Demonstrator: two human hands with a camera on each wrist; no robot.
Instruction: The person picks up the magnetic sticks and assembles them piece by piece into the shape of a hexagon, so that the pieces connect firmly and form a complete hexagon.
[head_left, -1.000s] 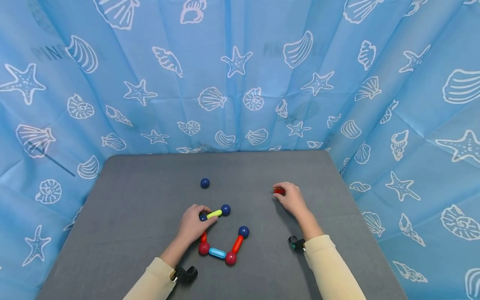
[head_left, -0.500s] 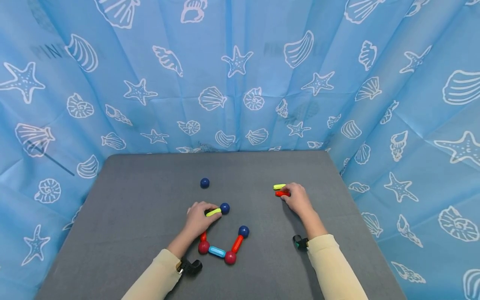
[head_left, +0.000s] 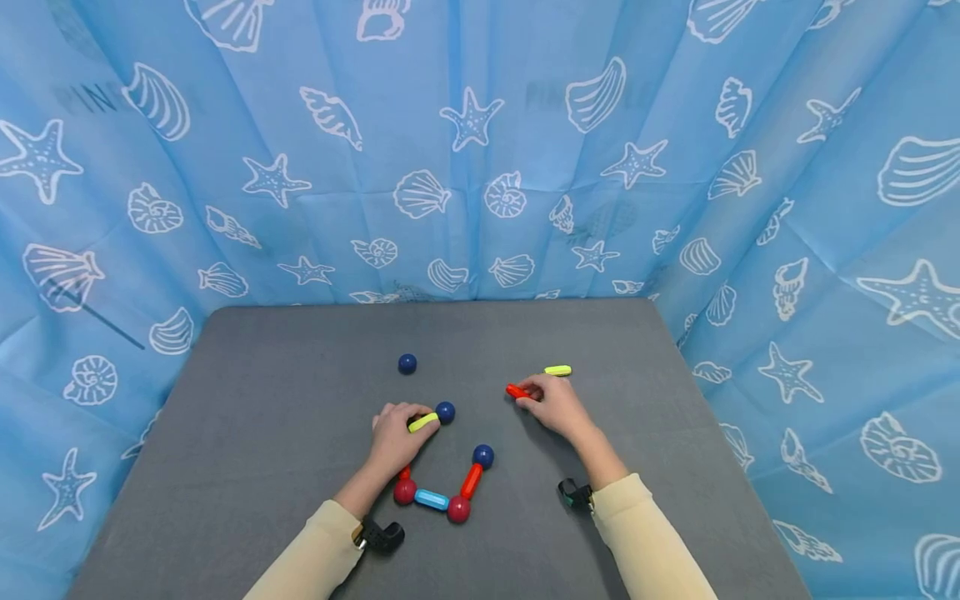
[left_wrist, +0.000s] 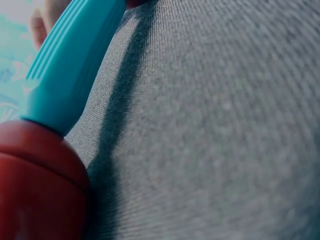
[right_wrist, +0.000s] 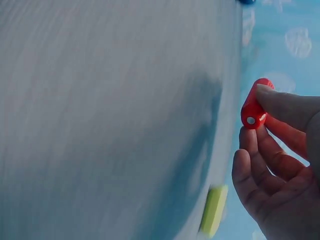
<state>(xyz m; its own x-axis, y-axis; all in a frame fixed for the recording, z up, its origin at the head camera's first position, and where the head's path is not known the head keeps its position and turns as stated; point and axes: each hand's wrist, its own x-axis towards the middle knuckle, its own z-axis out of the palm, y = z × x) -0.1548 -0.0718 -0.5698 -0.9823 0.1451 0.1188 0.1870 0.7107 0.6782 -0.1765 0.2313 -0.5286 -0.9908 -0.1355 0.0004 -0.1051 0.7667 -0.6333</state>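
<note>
My right hand (head_left: 558,408) pinches a red magnetic rod (head_left: 517,391) between thumb and fingers, above the table. In the right wrist view a pale metal dot shows on the end of that red rod (right_wrist: 254,107). My left hand (head_left: 393,437) holds a yellow magnetic rod (head_left: 423,422), with a blue ball (head_left: 446,412) at its right end; its left end is hidden by the fingers. Below that hand lie a partly covered red rod (head_left: 405,472), a red ball (head_left: 404,492), a light-blue rod (head_left: 431,500), another red ball (head_left: 459,509), a red rod (head_left: 471,482) and a blue ball (head_left: 483,456), joined together.
A loose blue ball (head_left: 407,363) sits farther back on the grey table (head_left: 300,358). Beyond my right hand lies another yellow rod (head_left: 558,370). A blue shell-patterned curtain (head_left: 472,217) hangs behind the table and along its sides.
My right hand has drawn the red rod leftward, away from the loose yellow rod, which is now uncovered. My left fingers have shifted right along their yellow rod, covering the blue ball at its left end.
</note>
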